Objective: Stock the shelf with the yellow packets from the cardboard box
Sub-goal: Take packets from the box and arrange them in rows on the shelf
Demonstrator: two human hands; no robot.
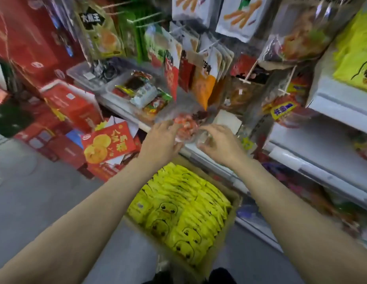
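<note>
Fingers (174, 128) of the left hand (160, 140) curl round one side of a clear plastic bag of reddish snacks (185, 130) while the right hand (217, 142) pinches its crinkled other side, the two hands holding the bag between them just above the front lip of the white shelf (201, 152); motion blur hides exactly how each fingertip lies. Neither hand has a yellow packet in it. The yellow packets (178, 214), printed with a duck face, stand on edge in tight rows in the open cardboard box (225, 238) on the floor, directly below the forearms and against the foot of the shelving, and the box looks close to full. More of the same yellow packs (354, 58) lie on an upper shelf at right, which suggests where the stock is bound. Judging by their thin, creased film, the packets should be light, soft and somewhat slippery, with contents that could crush under a hard squeeze; packed so closely, they would come out best pinched by their top edges, several at a time, rather than dug out from the sides. Hanging snack bags (211, 64) crowd the pegs above, and red gift cartons (72, 105) are stacked at left
</note>
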